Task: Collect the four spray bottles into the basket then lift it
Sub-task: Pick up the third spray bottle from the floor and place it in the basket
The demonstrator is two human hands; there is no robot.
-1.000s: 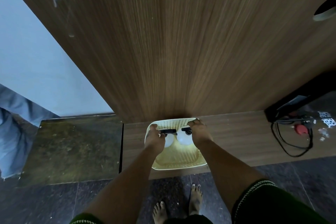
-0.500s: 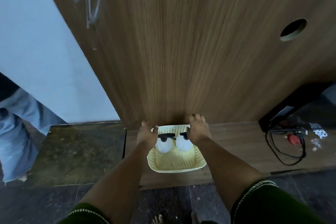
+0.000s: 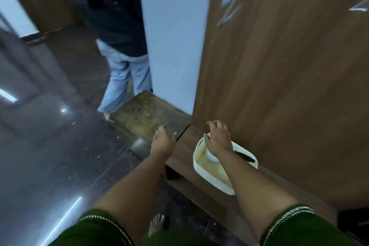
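A cream plastic basket [image 3: 201,171] sits on a low wooden ledge [image 3: 187,146] against a tall wooden panel. Inside it I make out a white spray bottle body [image 3: 212,157] and a black spray head [image 3: 246,157]; my right forearm hides the rest. My right hand [image 3: 218,139] hovers over the basket's far end, fingers loosely spread, holding nothing. My left hand [image 3: 162,141] is in the air left of the basket, over the ledge's left end, fingers relaxed and empty.
The tall wooden panel [image 3: 289,66] rises right behind the basket. A mossy stone step [image 3: 147,114] lies left of the ledge. Another person in jeans [image 3: 123,80] stands beyond it on the glossy dark floor [image 3: 50,156]. My bare foot [image 3: 157,223] shows below.
Both hands have left the basket's sides and now hover open. The view has swung left, so the basket sits lower right and the other person has come into view.
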